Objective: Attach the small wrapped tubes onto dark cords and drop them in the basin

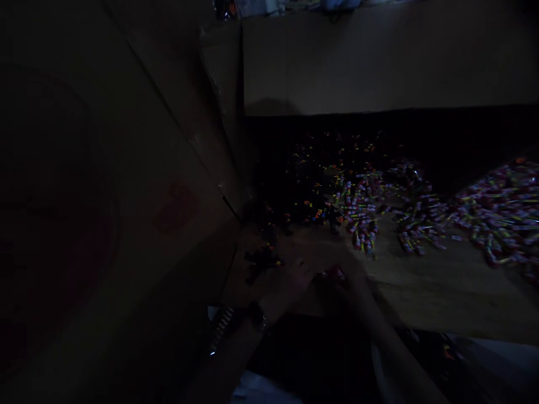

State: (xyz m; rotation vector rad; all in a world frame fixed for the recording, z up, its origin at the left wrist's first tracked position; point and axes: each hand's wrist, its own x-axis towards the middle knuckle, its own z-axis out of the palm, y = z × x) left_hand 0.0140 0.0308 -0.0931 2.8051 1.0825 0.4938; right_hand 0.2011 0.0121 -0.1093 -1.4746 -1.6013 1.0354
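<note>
The scene is very dark and smeared by motion. My left hand [295, 278], with a band on its wrist, is over the near part of the wooden table [421, 292]; its fingers are too dim to read. Just left of it lies a small black piece [261, 261] with orange bits, perhaps a toy figure. Close by on the right, my right hand [349, 275] is closed around a small red and white piece [336, 273]. Another black piece [332, 217] lies beyond the hands.
Behind the hands spreads a pile of small black pieces [307, 179] with orange and yellow bits. Small striped pink and yellow pieces [364, 210] lie right of it, with a larger heap [501, 213] at far right. Cardboard [379, 62] stands across the back.
</note>
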